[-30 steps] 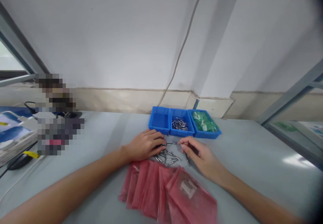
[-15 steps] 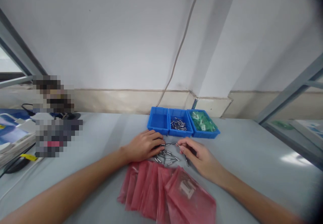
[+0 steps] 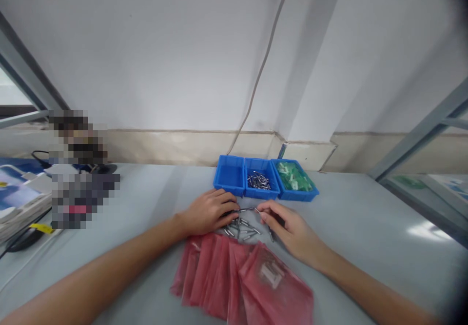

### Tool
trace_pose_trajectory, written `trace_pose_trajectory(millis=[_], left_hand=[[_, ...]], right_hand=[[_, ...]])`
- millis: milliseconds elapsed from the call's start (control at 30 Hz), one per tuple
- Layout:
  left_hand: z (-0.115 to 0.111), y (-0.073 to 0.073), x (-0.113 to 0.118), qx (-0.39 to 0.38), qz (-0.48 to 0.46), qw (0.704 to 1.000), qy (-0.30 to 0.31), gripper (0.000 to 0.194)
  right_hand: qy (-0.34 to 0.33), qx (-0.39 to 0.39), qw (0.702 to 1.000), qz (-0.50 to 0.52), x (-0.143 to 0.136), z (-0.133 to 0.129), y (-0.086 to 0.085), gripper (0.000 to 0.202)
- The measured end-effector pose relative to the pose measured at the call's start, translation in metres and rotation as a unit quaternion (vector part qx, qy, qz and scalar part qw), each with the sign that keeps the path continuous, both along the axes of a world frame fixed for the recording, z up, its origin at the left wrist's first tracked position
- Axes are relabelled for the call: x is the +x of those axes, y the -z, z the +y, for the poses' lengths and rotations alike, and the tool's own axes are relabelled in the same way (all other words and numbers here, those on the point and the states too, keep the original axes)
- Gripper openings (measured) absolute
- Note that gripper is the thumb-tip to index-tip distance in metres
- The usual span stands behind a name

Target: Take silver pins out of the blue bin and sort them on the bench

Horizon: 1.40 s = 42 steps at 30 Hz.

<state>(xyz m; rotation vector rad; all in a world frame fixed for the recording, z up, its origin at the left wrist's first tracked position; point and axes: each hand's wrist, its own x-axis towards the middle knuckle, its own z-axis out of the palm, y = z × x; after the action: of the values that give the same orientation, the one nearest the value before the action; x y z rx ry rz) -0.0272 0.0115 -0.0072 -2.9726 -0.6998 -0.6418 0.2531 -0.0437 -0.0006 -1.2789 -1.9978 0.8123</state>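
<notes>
On the table, small metal pins [image 3: 244,228] lie in a loose heap between my two hands. My left hand [image 3: 212,212] rests at the left of the heap with its fingers curled, and a pin [image 3: 242,210] pokes out past its fingertips. Thumb and forefinger of my right hand [image 3: 283,221] pinch one thin metal pin, whose tip points toward the left hand. Another dark pin [image 3: 271,234] lies below the right fingers. Just in front of the heap, several red translucent plastic bags [image 3: 215,276] overlap in a fan; the rightmost shows a pale label [image 3: 271,274].
Behind my hands stand three blue bins in a row: a left bin [image 3: 229,171], a middle bin [image 3: 261,195] with metal pins, and a right bin [image 3: 309,195] with green bags [image 3: 294,176]. White devices and cables [image 3: 36,183] crowd the far left, near a blurred-out person.
</notes>
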Motion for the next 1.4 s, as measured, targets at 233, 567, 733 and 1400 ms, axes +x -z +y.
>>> trace_pose_trajectory(millis=[233, 567, 733, 1400], left_hand=[[-0.0001, 0.0001, 0.0000, -0.003, -0.002, 1.000, 0.001, 0.031], [-0.0002, -0.0004, 0.0007, 0.002, -0.003, 1.000, -0.002, 0.032], [0.0003, 0.0004, 0.0001, -0.001, -0.006, 1.000, 0.000, 0.032], [0.0002, -0.0010, -0.0001, -0.007, -0.004, 1.000, 0.000, 0.031]], right_hand=[[-0.004, -0.006, 1.000, 0.004, 0.0000, 0.0000, -0.0007, 0.024], [-0.011, -0.016, 1.000, 0.001, -0.0003, -0.0010, -0.0004, 0.026], [-0.019, -0.023, 1.000, -0.005, -0.0009, -0.0017, -0.0012, 0.025], [-0.015, -0.026, 0.999, 0.018, 0.0011, 0.0006, 0.0018, 0.023]])
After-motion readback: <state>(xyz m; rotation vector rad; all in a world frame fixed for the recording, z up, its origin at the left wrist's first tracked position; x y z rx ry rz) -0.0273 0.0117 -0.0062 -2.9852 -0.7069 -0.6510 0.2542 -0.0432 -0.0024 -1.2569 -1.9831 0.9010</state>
